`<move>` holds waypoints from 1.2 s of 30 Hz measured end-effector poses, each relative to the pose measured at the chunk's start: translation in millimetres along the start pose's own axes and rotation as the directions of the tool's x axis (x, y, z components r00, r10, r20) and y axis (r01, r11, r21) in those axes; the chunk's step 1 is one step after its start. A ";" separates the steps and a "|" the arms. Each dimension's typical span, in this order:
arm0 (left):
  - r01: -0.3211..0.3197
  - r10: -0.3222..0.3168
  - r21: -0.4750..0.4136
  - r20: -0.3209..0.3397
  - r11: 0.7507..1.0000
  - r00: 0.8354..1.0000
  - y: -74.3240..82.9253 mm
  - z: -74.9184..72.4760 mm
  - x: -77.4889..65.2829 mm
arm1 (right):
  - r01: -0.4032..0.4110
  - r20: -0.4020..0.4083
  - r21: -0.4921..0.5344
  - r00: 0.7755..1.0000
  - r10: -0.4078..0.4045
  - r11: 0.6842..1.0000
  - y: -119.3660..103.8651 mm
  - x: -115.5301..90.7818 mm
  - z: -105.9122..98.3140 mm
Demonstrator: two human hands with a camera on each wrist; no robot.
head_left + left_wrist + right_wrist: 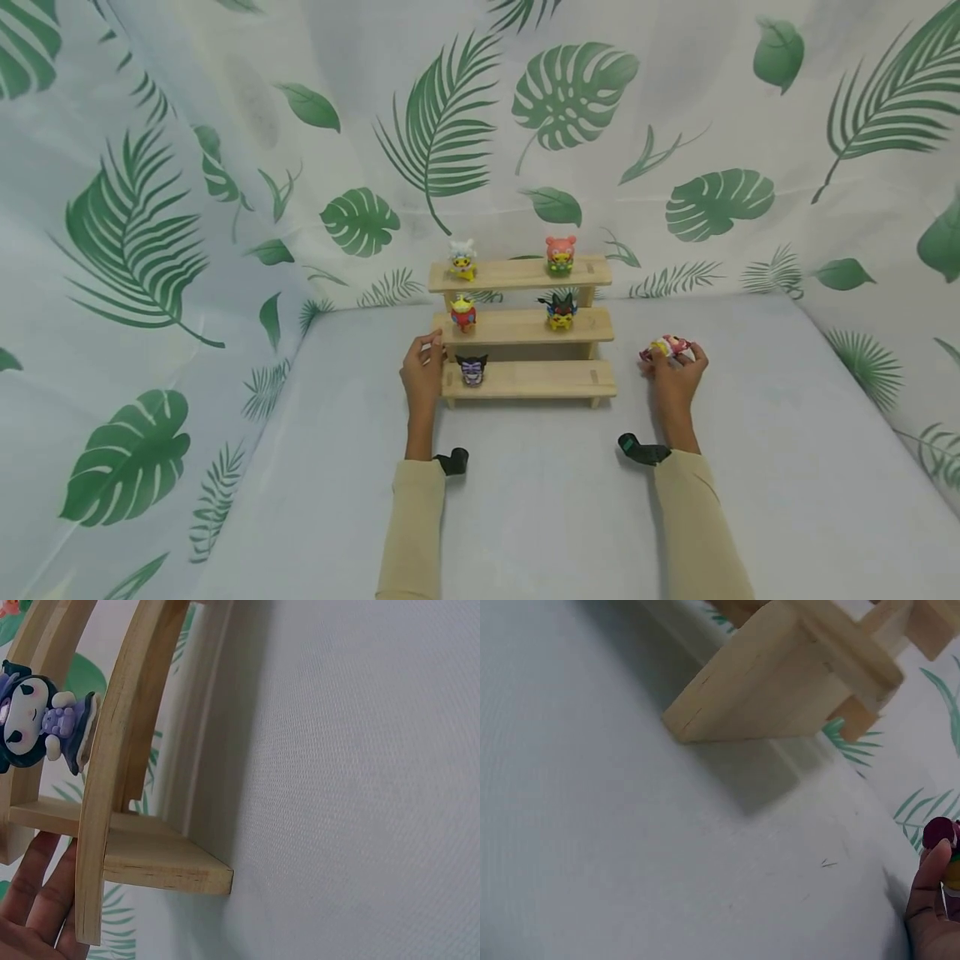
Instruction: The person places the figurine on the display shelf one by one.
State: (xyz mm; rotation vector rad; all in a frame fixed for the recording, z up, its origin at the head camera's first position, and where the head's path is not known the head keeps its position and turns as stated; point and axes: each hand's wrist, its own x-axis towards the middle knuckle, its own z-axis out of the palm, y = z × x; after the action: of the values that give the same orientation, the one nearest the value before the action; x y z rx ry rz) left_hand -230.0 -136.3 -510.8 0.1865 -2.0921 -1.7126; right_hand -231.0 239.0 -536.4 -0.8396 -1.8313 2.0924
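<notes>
A three-step wooden display stand (536, 380) stands on the white cloth. My left hand (423, 369) is at its left end, fingers (52, 889) extended along the side by the lower step. Near that hand, a black-and-purple figurine (472, 371) with a white face stands on the bottom step; the left wrist view shows this figurine (56, 724) sideways. To the right of the stand, my right hand (675, 379) pinches a red, yellow and white figurine (670, 345), which lies tilted sideways between thumb and fingers. Only part of that figurine (940, 833) shows in the right wrist view.
The top step bears a white-hooded figurine (462, 260) and a pink one (560, 254). On the middle step are a red-and-yellow figurine (463, 314) and a dark-eared yellow one (560, 312). A leaf-patterned curtain (480, 167) hangs behind and at both sides.
</notes>
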 end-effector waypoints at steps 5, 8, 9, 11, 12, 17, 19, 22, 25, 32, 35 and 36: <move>0.002 -0.002 -0.021 0.007 1.000 1.000 -3.0 -0.8 -0.1 | -0.076 0.029 0.258 0.997 0.071 0.963 -8.3 -0.5 -3.0; -0.010 0.010 -0.027 0.007 1.000 1.000 -2.0 -1.1 0.5 | -0.105 0.058 0.342 0.994 0.090 0.934 -11.1 -0.9 -4.7; -0.013 0.014 -0.026 0.007 1.000 1.000 -1.3 -1.2 0.7 | -0.111 0.065 0.357 0.993 0.094 0.927 -11.4 -0.6 -5.4; -0.017 0.017 -0.020 0.008 1.000 1.000 -0.7 -1.1 1.1 | -0.119 0.074 0.360 0.992 0.099 0.925 -11.4 -0.2 -6.9; -0.014 0.015 -0.014 0.009 1.000 1.000 -0.4 -1.0 1.3 | -0.120 0.079 0.360 0.992 0.098 0.925 -10.9 0.3 -7.5; -0.001 0.001 0.007 0.009 1.000 1.000 0.5 -0.8 0.1 | -0.111 0.074 0.312 0.993 0.092 0.944 -7.1 2.8 -9.2; 0.004 -0.004 0.009 0.009 1.000 1.000 0.6 -0.7 -0.7 | -0.113 0.074 0.287 0.993 0.095 0.951 -6.7 2.9 -9.6; 0.008 -0.009 0.012 0.006 1.000 1.000 0.2 -0.7 -1.3 | -0.118 0.084 0.262 0.991 0.099 0.958 -7.0 1.9 -9.8; 0.002 -0.002 0.013 0.000 1.000 1.000 0.2 -0.8 -1.3 | -0.122 0.100 0.252 0.990 0.099 0.960 -8.1 0.3 -9.7; -0.006 0.006 0.003 0.007 1.000 1.000 2.7 -1.6 0.5 | -0.075 0.121 0.214 0.991 0.050 0.974 -10.3 -6.1 -10.4; -0.002 0.002 -0.004 0.012 1.000 1.000 1.5 -1.7 0.1 | -0.029 0.117 0.109 0.993 0.016 0.994 -11.0 -11.7 -12.5; 0.000 0.000 -0.004 0.012 1.000 1.000 1.4 -1.7 -0.4 | -0.009 0.120 0.077 0.993 0.000 0.997 -11.1 -13.8 -13.0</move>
State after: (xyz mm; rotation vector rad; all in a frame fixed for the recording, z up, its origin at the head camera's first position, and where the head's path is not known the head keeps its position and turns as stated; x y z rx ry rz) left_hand -228.7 -137.4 -509.3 0.1750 -2.0964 -1.7221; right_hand -214.7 244.6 -522.7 -0.7140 -1.7939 2.2462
